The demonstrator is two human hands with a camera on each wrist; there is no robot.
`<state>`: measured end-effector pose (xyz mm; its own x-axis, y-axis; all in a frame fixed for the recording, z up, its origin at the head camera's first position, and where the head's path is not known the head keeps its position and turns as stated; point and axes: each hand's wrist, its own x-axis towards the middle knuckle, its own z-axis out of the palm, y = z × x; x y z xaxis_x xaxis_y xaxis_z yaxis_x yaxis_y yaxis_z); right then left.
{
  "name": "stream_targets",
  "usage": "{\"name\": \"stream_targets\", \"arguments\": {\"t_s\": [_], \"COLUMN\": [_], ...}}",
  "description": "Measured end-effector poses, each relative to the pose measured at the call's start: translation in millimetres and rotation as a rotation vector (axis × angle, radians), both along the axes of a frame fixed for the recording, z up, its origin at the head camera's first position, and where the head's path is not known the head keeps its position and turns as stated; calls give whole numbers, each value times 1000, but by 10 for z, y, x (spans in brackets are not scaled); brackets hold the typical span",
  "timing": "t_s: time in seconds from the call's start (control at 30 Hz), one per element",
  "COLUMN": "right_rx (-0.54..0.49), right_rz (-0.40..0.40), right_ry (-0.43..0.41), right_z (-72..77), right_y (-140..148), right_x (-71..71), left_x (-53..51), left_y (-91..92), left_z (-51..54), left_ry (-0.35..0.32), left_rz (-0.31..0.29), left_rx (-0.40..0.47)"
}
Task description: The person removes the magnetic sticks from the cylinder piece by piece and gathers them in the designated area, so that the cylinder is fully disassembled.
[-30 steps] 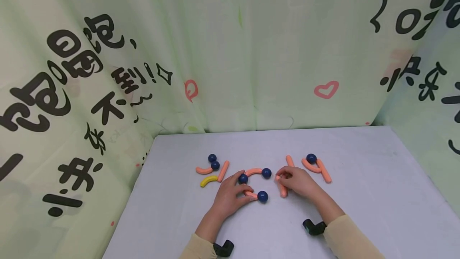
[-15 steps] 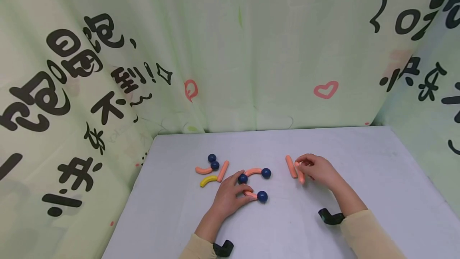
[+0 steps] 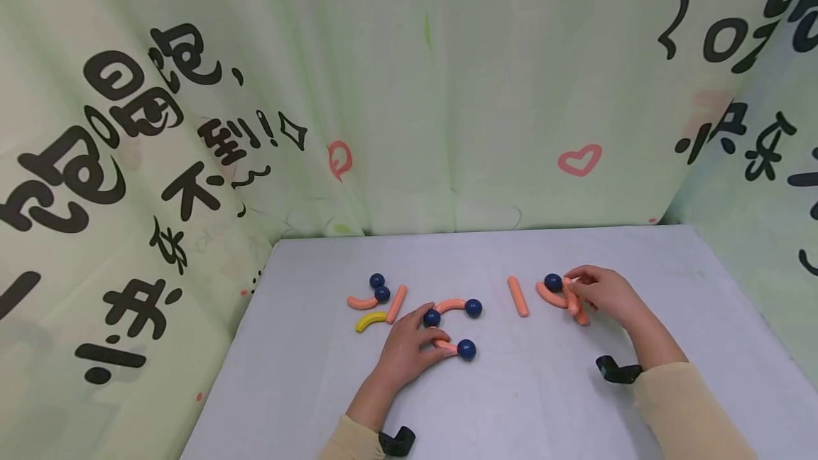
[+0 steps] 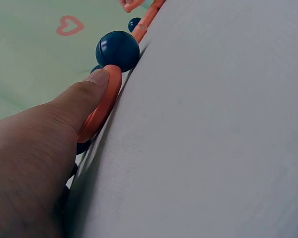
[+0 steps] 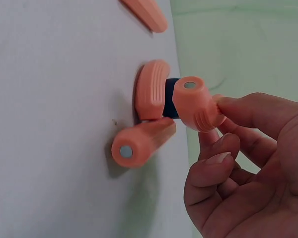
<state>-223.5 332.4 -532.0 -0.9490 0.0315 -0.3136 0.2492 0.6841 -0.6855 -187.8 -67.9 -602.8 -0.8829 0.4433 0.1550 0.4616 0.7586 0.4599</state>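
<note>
My left hand (image 3: 411,350) rests on the table, thumb and fingers round a curved orange rod (image 4: 100,109) that touches a dark blue ball (image 3: 466,350). Another blue ball (image 3: 432,317) sits by the fingertips, joined to an upper curved rod (image 3: 452,303) with a ball (image 3: 473,308) at its end. My right hand (image 3: 603,294) pinches an orange rod (image 5: 193,106) between thumb and fingers. It hangs over a straight rod (image 5: 139,144) lying beside a curved rod (image 5: 151,89); a blue ball (image 3: 552,282) touches that curved rod.
A straight orange rod (image 3: 518,296) lies between the two hands. At the left are two blue balls (image 3: 378,280), a curved orange rod (image 3: 362,302), a yellow curved rod (image 3: 371,321) and a straight orange rod (image 3: 397,304). A printed curtain hangs behind the table (image 3: 486,417).
My right hand has moved right with its orange rod, away from the straight rod in the middle, to the pieces at the right. My left hand has stayed in place.
</note>
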Motion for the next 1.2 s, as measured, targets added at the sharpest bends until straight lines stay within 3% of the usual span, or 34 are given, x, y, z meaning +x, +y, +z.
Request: {"name": "stream_targets", "arguments": {"t_s": [0.5, 0.7, 1.2], "right_rx": [80, 50, 47], "right_rz": [-6, -25, -24], "right_ry": [-56, -89, -98], "right_z": [-107, -200, -239], "right_y": [355, 368, 329], "right_x": [-113, -132, -131], "left_x": [-12, -21, -21], "left_y": [-10, -6, -12], "left_z": [-25, -41, -69], "left_ry": [-4, -11, 16], "left_rz": [0, 1, 2], "left_rx": [-4, -5, -2]}}
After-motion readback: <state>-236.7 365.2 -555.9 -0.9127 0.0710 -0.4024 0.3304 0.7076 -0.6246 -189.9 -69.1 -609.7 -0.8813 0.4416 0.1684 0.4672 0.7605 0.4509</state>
